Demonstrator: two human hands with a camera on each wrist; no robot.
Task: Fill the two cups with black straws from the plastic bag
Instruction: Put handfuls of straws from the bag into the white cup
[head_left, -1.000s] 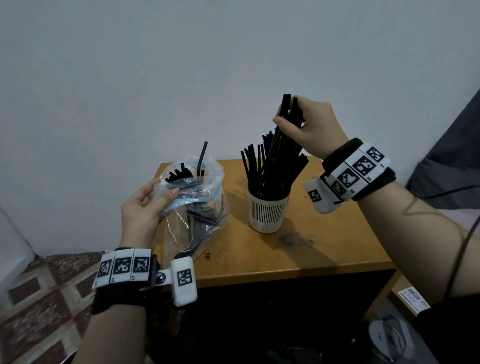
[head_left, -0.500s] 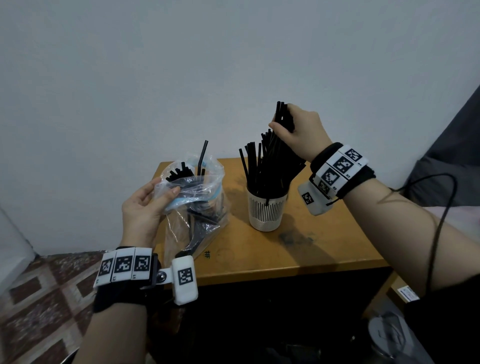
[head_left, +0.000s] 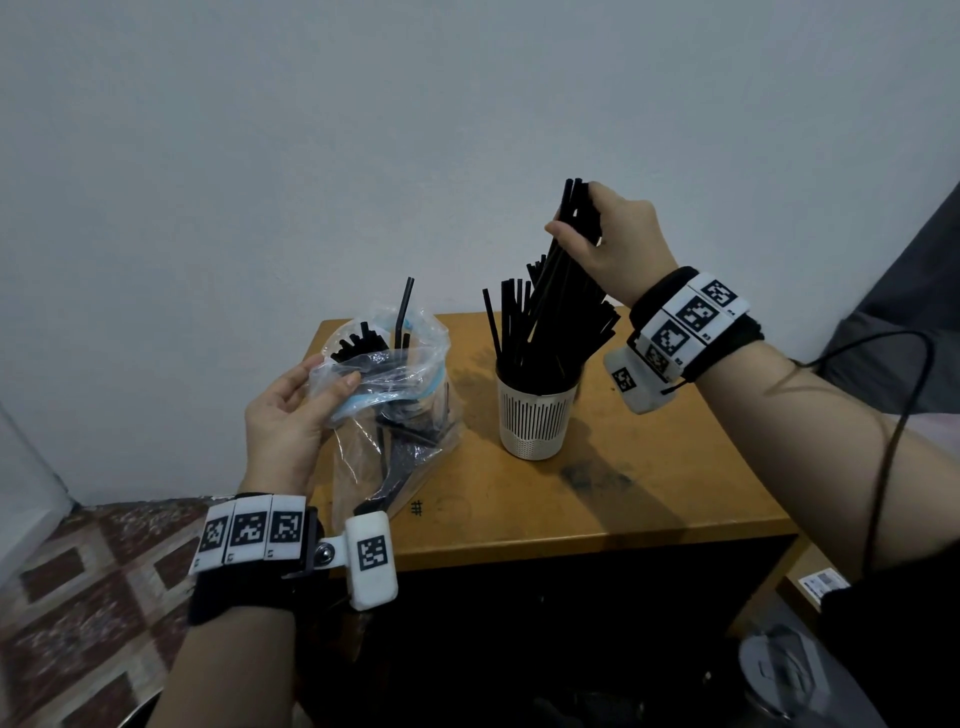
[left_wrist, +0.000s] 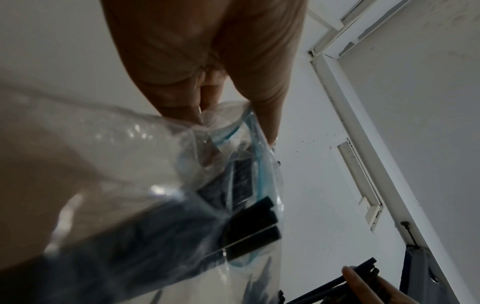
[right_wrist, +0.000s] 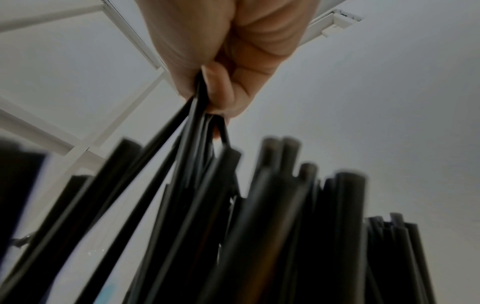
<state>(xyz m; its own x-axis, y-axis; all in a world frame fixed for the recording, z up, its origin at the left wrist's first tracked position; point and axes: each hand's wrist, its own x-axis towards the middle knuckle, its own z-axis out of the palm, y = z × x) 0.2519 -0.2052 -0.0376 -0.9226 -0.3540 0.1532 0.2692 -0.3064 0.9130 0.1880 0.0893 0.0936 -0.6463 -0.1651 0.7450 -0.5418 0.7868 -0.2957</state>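
Note:
On the wooden table (head_left: 649, 493) stands a white slotted cup (head_left: 537, 415) packed with black straws (head_left: 550, 332). My right hand (head_left: 582, 223) is above it and grips a bunch of straws (head_left: 566, 249) near their tops; their lower ends reach in among the cup's straws. The right wrist view shows my fingers (right_wrist: 221, 96) curled round the bunch (right_wrist: 192, 127). My left hand (head_left: 332, 371) pinches the rim of the clear plastic bag (head_left: 400, 415) at the table's left. Black straw ends (head_left: 358, 340) show at its mouth. The left wrist view shows the bag (left_wrist: 155, 164) and its straws (left_wrist: 249, 222). A second cup is not clearly visible.
A white wall rises directly behind the table. Dark grey cloth (head_left: 909, 312) hangs at the right, and a black cable (head_left: 883, 467) runs along my right arm. Patterned floor tiles (head_left: 78, 597) lie to the left. A labelled box (head_left: 821, 582) sits low on the right.
My right hand dipped a little toward the cup with its bunch of straws, then rose slightly again. The left hand and the bag have stayed put.

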